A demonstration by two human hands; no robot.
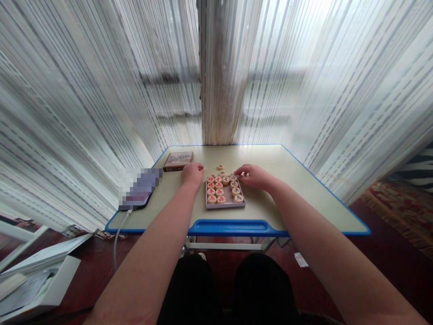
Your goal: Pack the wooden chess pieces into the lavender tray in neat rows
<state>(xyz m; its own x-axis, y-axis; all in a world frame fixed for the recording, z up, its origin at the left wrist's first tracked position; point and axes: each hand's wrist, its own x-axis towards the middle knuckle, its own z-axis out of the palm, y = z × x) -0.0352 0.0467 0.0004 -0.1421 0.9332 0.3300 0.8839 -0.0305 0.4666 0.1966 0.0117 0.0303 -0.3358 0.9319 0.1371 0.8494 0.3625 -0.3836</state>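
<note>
A shallow white tray (pixel 226 205) lies on the beige table (pixel 297 189) and holds several round wooden chess pieces (pixel 221 199) with red and black characters. Two loose pieces (pixel 220 167) lie on the table just behind it. My left hand (pixel 192 174) rests as a fist beside the tray's far left corner; what it holds, if anything, is hidden. My right hand (pixel 252 174) is at the tray's far right corner, its fingers pinched on a piece at the tray's edge.
A brown box lid (pixel 178 160) lies at the back left of the table. A phone (pixel 138 192) with a white cable (pixel 118 232) sits at the left edge. Sheer curtains (pixel 216 72) hang behind. An open white box (pixel 37 280) stands on the floor at left.
</note>
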